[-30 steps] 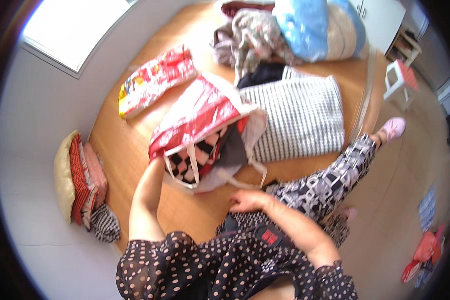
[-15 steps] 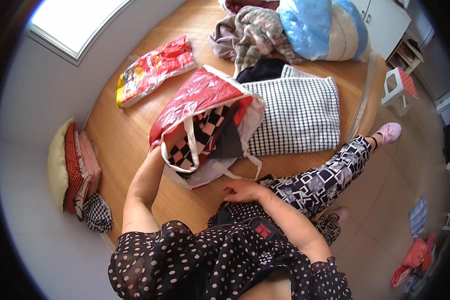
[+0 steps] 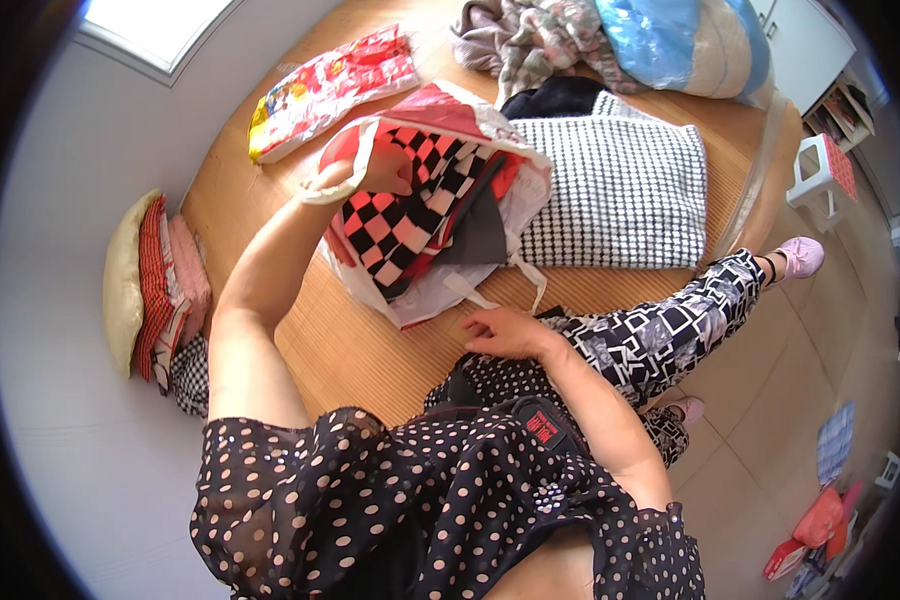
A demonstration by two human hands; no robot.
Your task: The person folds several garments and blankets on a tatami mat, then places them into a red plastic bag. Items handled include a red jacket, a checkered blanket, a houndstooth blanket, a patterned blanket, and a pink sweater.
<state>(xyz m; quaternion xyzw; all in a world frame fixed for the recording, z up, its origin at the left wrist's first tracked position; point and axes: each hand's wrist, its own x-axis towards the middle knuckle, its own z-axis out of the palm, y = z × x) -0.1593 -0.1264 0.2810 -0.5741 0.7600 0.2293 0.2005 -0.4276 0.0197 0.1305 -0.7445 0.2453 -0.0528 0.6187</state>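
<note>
A red and white plastic tote bag [image 3: 442,108] lies on its side with its mouth toward me. Inside it are black-and-pink checkered cloth [image 3: 385,225] and dark grey cloth [image 3: 483,225]. My left hand [image 3: 380,168] reaches into the mouth, in front of the checkered cloth, with a white bag handle [image 3: 332,194] looped around the wrist. Its fingers are curled, and what lies in them, if anything, is hidden. My right hand [image 3: 510,332] rests by my lap, loosely open, near the other white handle [image 3: 530,276] and holding nothing.
Right of the bag lies a folded black-and-white checked textile [image 3: 610,195]. A red printed plastic package [image 3: 335,90], a crumpled blanket [image 3: 550,40] and a blue-and-white bundle [image 3: 680,45] lie beyond. Stacked cushions [image 3: 150,290] lean at the left wall. A white stool [image 3: 823,180] stands right.
My left hand has risen from the bag's lower left edge into its mouth, carrying the handle on the wrist. The mouth has spread wider, showing more checkered cloth. The view has shifted.
</note>
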